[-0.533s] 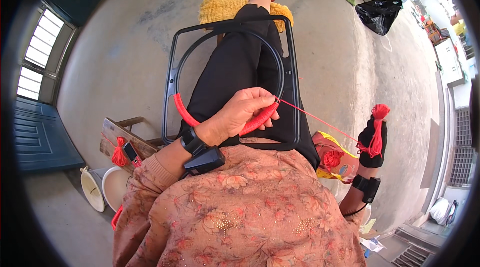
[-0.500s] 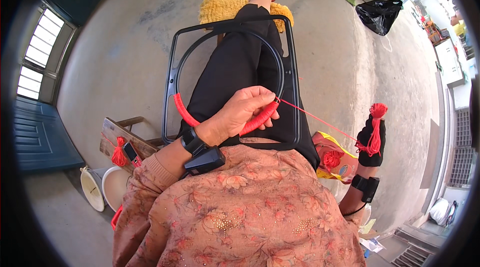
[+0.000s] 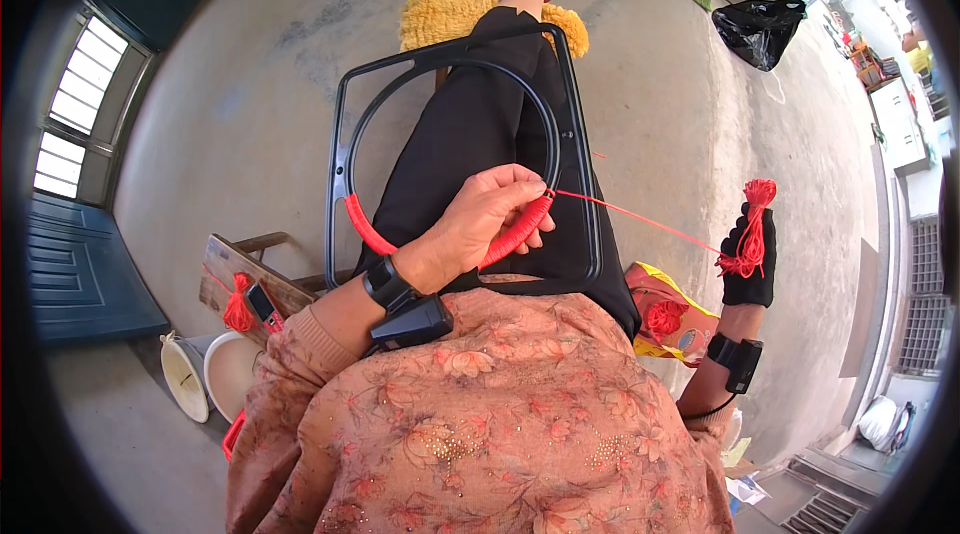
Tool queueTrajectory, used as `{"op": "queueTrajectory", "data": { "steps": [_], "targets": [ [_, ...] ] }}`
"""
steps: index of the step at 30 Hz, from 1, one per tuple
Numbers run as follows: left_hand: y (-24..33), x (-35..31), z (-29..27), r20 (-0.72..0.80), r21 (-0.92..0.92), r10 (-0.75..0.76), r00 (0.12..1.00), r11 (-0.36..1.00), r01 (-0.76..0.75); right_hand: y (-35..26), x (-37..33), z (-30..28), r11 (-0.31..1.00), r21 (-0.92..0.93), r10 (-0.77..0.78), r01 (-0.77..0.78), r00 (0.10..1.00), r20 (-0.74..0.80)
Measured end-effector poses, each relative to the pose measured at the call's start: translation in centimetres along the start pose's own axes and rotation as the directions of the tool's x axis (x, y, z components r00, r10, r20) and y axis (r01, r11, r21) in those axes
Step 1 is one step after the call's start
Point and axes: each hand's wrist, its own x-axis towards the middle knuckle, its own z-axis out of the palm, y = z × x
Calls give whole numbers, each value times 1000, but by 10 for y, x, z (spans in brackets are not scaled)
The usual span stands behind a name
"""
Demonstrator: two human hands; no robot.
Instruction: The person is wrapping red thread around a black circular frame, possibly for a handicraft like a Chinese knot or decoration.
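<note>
Across my lap lies a black square frame [image 3: 337,114] with a round ring inside it. The near part of the ring is bound in tight red cord wrapping [image 3: 371,228]. My bare left hand [image 3: 492,215] is closed around the ring at the right end of the wrapping, thumb and finger pinching where the cord leaves it. From there a taut red strand [image 3: 640,220] runs right to my right hand [image 3: 748,272], which wears a black glove. It is held out to the side, closed on a bundle of red cord [image 3: 757,224] whose loops hang over the fingers.
A printed bag [image 3: 672,284] with red cord in it sits by my right thigh. On my left, a wooden stool [image 3: 262,269] bears a red cord bundle [image 3: 238,310] and a phone [image 3: 264,304], near pale buckets [image 3: 228,370]. A yellow fluffy cover [image 3: 440,16] lies under my legs.
My right hand has moved slightly farther forward with the cord bundle. The black frame has tilted a little, and my left hand keeps its grip on the ring.
</note>
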Motion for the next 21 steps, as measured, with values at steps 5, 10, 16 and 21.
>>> {"op": "queueTrajectory", "data": {
  "steps": [5, 10, 16, 21],
  "targets": [
    [-1, 1, 1, 0, -19, -4, 1000, 1000, 4, 4, 4, -13, 999, 14, 28, -29, 998, 49],
    [0, 0, 4, -4, 28, 16, 1000, 999, -16, 12, 11, -28, 997, 49, 51, -58, 991, 126],
    [-1, -1, 2, -1, 70, 20, 1000, 997, -20, 20, 22, -19, 997, -2, 81, -82, 982, 171],
    [0, -4, 5, -18, 151, 57, 998, 987, -54, 23, 18, 46, 892, -400, 2, 208, 885, 466]
  ]
}}
